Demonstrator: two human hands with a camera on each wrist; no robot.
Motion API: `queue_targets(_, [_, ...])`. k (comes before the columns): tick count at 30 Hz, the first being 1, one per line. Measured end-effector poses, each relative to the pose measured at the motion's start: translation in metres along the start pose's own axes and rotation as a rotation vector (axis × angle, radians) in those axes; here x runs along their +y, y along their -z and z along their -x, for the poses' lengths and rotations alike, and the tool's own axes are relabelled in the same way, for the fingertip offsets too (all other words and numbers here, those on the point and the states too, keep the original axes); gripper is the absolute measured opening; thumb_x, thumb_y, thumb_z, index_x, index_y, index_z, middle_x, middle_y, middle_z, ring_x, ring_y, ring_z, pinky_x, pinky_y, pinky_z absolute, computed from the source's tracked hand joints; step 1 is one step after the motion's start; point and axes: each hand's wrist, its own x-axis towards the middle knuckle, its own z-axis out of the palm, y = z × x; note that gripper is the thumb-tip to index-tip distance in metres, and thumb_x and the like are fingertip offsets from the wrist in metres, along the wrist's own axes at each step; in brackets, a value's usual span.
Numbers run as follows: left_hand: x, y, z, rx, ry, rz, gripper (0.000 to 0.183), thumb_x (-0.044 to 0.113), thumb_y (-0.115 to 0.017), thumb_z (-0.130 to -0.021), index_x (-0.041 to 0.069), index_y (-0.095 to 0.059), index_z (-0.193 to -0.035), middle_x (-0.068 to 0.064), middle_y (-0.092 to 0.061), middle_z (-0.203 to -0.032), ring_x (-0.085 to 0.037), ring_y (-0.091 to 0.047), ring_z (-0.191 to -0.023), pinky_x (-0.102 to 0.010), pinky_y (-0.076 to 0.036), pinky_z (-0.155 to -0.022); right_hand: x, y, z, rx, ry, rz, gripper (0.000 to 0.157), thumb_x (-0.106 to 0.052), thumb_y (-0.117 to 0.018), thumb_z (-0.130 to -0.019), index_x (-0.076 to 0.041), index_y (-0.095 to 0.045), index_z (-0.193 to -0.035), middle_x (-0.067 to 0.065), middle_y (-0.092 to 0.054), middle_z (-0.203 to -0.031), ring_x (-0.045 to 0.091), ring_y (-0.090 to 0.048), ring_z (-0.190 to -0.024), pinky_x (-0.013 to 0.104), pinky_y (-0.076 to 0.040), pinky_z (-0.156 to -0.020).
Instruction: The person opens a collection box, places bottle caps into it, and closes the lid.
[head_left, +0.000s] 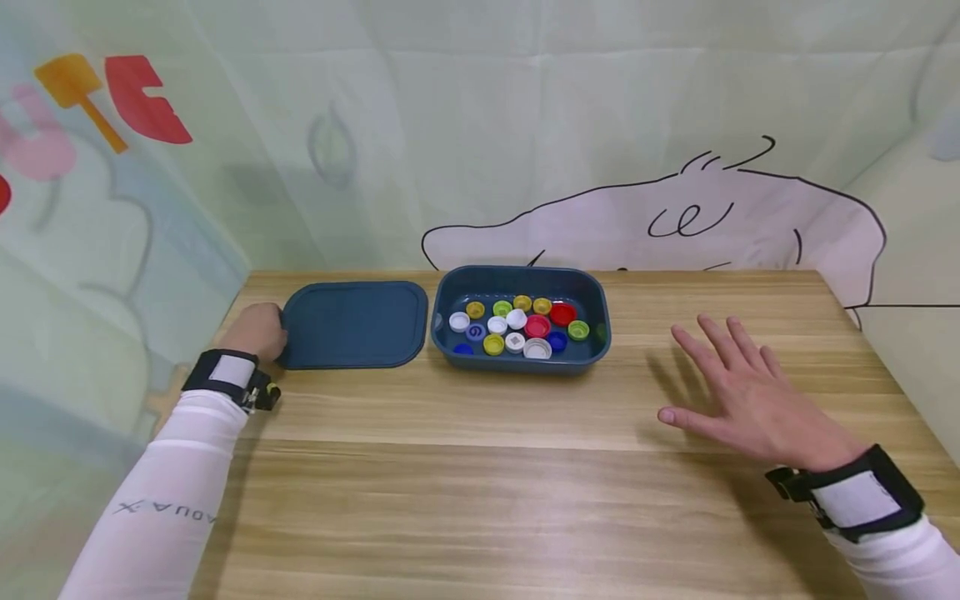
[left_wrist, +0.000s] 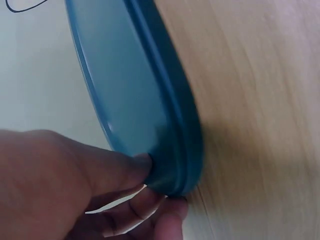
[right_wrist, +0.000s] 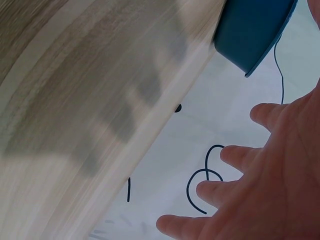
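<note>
A flat dark blue lid (head_left: 356, 325) lies on the left of the table, and my left hand (head_left: 258, 331) is at its left end. In the left wrist view my thumb presses on top of the lid's rim (left_wrist: 187, 145) and the fingers curl beneath it, so the edge is pinched. Beside the lid stands a dark blue box (head_left: 521, 363) holding several bottle caps (head_left: 537, 326) in white, yellow, green, red and blue. My right hand (head_left: 757, 400) hovers over the table to the right of the box, fingers spread and holding nothing.
The wooden table (head_left: 480, 500) runs back to a hanging printed cloth (head_left: 480, 150) behind the box and lid. More of the cloth hangs along the left side. In the right wrist view, the box's end (right_wrist: 250, 35) shows near the table's far edge.
</note>
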Motion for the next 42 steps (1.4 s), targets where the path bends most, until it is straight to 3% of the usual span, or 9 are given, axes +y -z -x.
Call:
queue_targets(4, [-0.005,0.0,0.003,-0.023,0.004,-0.01,0.026,0.002,-0.046,-0.081,-0.014,-0.053,-0.1,-0.028,-0.057,-0.088,-0.035,-0.054,-0.077,-0.05,-0.047,-0.073,0.0,0.0,0.0,0.006,0.006,-0.009,0.094,-0.067,-0.054,-0.074,-0.029,-0.004,-0.144,0.011,0.003,-0.152,0.031,0.015,-0.134,0.074,-0.002,-0.094])
queue_targets(10, [-0.003,0.004,0.02,-0.096,-0.012,-0.02,0.037,0.001,-0.046,-0.079,-0.017,-0.046,-0.111,-0.035,-0.054,-0.103,-0.043,-0.055,-0.09,-0.054,-0.047,-0.076,-0.002,0.001,0.001,0.004,0.018,-0.007,0.093,-0.067,-0.053,-0.074,-0.029,-0.006,-0.144,0.014,-0.005,-0.151,0.037,0.006,-0.135,0.074,-0.009,-0.094])
queue_targets(19, [0.007,0.006,0.052,-0.243,-0.052,-0.025,0.043,0.005,-0.055,-0.077,-0.016,-0.043,-0.113,-0.032,-0.056,-0.099,-0.03,-0.056,-0.076,-0.047,-0.049,-0.068,-0.014,-0.006,0.001,-0.018,0.033,0.009,0.088,-0.073,-0.048,-0.074,-0.027,-0.02,-0.143,0.014,-0.03,-0.141,0.041,-0.025,-0.126,0.069,-0.023,-0.094])
queue_targets(25, [0.019,0.007,0.075,-0.263,-0.134,-0.019,0.047,0.008,-0.061,-0.073,-0.012,-0.043,-0.112,-0.022,-0.059,-0.094,-0.025,-0.054,-0.073,-0.043,-0.049,-0.064,-0.032,-0.014,-0.002,-0.048,0.069,0.01,0.082,-0.073,-0.046,-0.074,-0.018,-0.039,-0.135,0.01,-0.045,-0.128,0.032,-0.037,-0.119,0.063,-0.031,-0.093])
queue_targets(29, [0.034,0.002,0.085,-0.234,-0.216,0.0,0.05,0.01,-0.063,-0.071,-0.011,-0.044,-0.112,-0.019,-0.059,-0.093,-0.023,-0.054,-0.074,-0.044,-0.049,-0.068,-0.046,-0.022,-0.004,-0.05,0.152,-0.02,0.074,-0.07,-0.049,-0.075,-0.015,-0.049,-0.125,0.003,-0.052,-0.115,0.022,-0.047,-0.109,0.052,-0.041,-0.09])
queue_targets(33, [0.055,-0.006,0.092,-0.215,-0.277,0.04,0.053,0.011,-0.064,-0.072,-0.012,-0.043,-0.114,-0.018,-0.058,-0.095,-0.022,-0.054,-0.078,-0.044,-0.049,-0.072,-0.061,-0.026,-0.008,-0.035,0.224,-0.051,0.064,-0.068,-0.054,-0.074,-0.018,-0.056,-0.115,-0.007,-0.052,-0.104,0.009,-0.048,-0.097,0.039,-0.046,-0.085])
queue_targets(42, [0.106,-0.024,0.108,-0.291,-0.263,0.19,0.063,0.011,-0.066,-0.073,-0.007,-0.037,-0.125,-0.006,-0.054,-0.081,-0.014,-0.05,-0.064,-0.032,-0.046,-0.058,-0.085,-0.029,-0.012,-0.109,0.244,-0.078,0.06,-0.069,-0.052,-0.074,-0.024,-0.058,-0.112,-0.012,-0.05,-0.1,0.0,-0.043,-0.089,0.027,-0.047,-0.082])
